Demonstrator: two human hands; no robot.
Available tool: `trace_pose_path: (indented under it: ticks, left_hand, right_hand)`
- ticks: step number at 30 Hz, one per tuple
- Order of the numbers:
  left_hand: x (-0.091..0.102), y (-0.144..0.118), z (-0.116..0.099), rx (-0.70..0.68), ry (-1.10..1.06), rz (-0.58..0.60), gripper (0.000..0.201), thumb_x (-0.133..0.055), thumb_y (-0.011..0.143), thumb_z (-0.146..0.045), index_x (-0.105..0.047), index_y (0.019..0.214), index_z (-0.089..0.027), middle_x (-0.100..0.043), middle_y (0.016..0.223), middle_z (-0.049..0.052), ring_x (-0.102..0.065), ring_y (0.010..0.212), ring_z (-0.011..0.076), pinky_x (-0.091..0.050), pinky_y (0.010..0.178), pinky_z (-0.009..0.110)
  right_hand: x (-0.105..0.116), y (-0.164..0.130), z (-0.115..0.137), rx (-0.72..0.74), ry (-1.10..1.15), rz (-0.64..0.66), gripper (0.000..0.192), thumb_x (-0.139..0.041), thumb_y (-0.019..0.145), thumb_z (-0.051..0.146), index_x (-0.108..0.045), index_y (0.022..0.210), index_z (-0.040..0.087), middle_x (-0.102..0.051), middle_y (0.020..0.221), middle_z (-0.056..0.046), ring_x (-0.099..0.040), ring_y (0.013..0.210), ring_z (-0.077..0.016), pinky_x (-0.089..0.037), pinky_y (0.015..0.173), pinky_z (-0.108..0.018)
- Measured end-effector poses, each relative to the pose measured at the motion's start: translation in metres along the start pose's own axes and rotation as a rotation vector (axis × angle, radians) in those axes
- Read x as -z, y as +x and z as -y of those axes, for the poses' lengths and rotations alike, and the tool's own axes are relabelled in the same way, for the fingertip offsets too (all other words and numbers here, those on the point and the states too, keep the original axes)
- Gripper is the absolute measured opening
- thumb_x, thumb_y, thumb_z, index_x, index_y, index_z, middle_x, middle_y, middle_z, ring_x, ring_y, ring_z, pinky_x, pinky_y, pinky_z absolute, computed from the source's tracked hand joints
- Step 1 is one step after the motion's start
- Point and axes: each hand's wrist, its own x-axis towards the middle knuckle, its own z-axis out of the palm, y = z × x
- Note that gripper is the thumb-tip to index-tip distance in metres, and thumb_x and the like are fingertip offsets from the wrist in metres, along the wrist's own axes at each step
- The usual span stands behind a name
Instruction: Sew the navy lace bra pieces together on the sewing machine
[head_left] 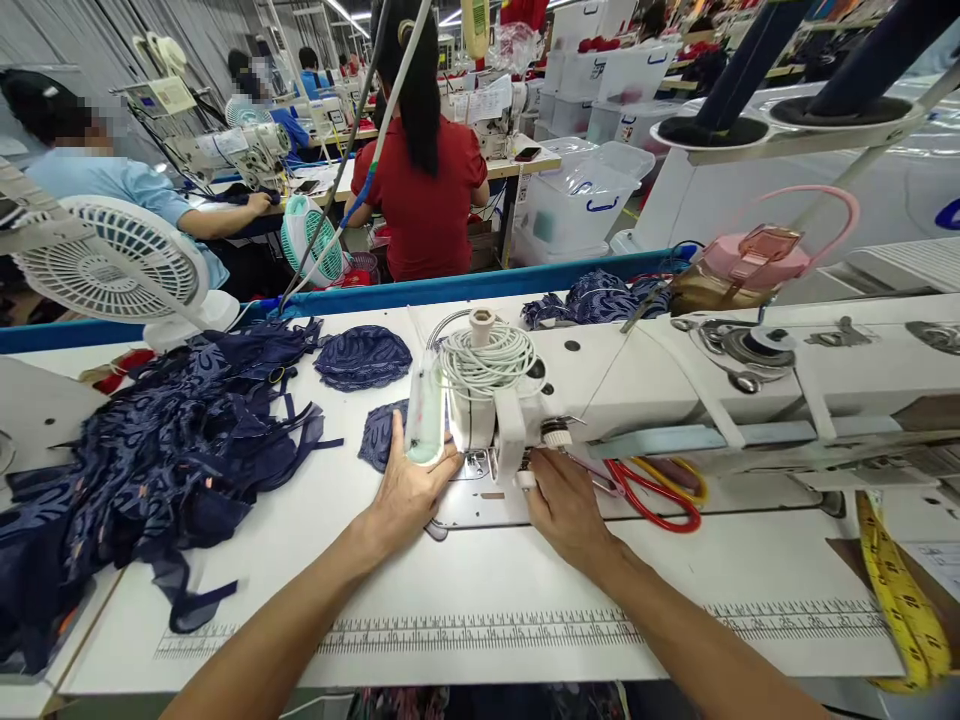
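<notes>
My left hand [411,488] lies on the sewing machine's bed, left of the needle area, thumb and fingers apart. Its thumb touches a dark navy patterned fabric piece [377,432], partly covered by the hand and a clear plastic guard [427,410]. Right of the presser foot [475,464], my right hand [568,505] reaches in under the head of the white sewing machine [615,375]. Its fingers are bent and close together, with the tips behind machine parts, so what they hold is hidden. Red-handled scissors [660,515] rest just right of that hand.
A pile of navy fabric pieces [180,430] covers the left of the table, with a rounded navy piece [364,357] behind. A yellow tape measure [900,600] hangs at the right. A white fan [112,262] stands back left. A person in red [424,200] sits ahead.
</notes>
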Motion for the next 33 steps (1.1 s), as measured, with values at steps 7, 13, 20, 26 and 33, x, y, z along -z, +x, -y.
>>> trace_pose_path:
  ticks: [7, 13, 20, 26, 33]
  left_hand:
    - [0.005, -0.002, -0.008, -0.011, 0.0, -0.015, 0.037, -0.042, 0.086, 0.001, -0.065, 0.108, -0.018, -0.072, 0.095, 0.008, -0.065, 0.1, 0.0253, -0.024, 0.106, 0.071]
    - [0.008, -0.001, -0.012, -0.06, 0.009, -0.043, 0.037, -0.038, 0.085, 0.005, -0.065, 0.102, -0.014, -0.072, 0.1, 0.011, -0.065, 0.104, 0.0286, -0.025, 0.1, 0.079]
    - [0.006, 0.0, -0.012, -0.062, 0.042, -0.1, 0.041, -0.035, 0.084, 0.007, -0.062, 0.105, -0.015, -0.073, 0.098, 0.009, -0.066, 0.096, 0.025, -0.03, 0.1, 0.076]
    - [-0.002, -0.005, -0.009, -0.013, 0.061, -0.055, 0.04, -0.044, 0.081, 0.004, -0.062, 0.11, -0.017, -0.071, 0.099, 0.011, -0.066, 0.09, 0.0254, -0.037, 0.099, 0.073]
    - [-0.001, -0.002, -0.007, -0.017, -0.01, -0.07, 0.039, -0.043, 0.083, 0.002, -0.062, 0.111, -0.018, -0.071, 0.098, 0.009, -0.066, 0.092, 0.0232, -0.032, 0.104, 0.071]
  right_hand:
    - [0.003, 0.002, 0.003, -0.002, 0.015, -0.021, 0.024, -0.04, 0.091, 0.007, -0.056, 0.101, 0.022, -0.061, 0.08, -0.005, -0.056, 0.068, -0.0189, -0.047, 0.059, -0.031]
    - [0.005, 0.0, 0.004, 0.004, 0.034, -0.008, 0.023, -0.043, 0.089, 0.006, -0.056, 0.101, 0.021, -0.062, 0.081, -0.005, -0.059, 0.072, -0.019, -0.048, 0.06, -0.031]
    - [0.008, -0.003, 0.004, 0.002, 0.062, 0.07, 0.019, -0.047, 0.087, 0.005, -0.053, 0.097, 0.021, -0.061, 0.081, -0.006, -0.056, 0.069, -0.018, -0.046, 0.059, -0.031]
    - [0.006, -0.002, 0.0, 0.013, -0.013, 0.057, 0.018, -0.045, 0.089, 0.006, -0.055, 0.091, 0.021, -0.061, 0.074, -0.004, -0.053, 0.061, -0.016, -0.041, 0.051, -0.028]
    - [0.005, -0.001, -0.002, -0.01, -0.055, 0.047, 0.023, -0.041, 0.088, 0.006, -0.058, 0.094, 0.02, -0.062, 0.076, -0.005, -0.056, 0.063, -0.0177, -0.04, 0.05, -0.029]
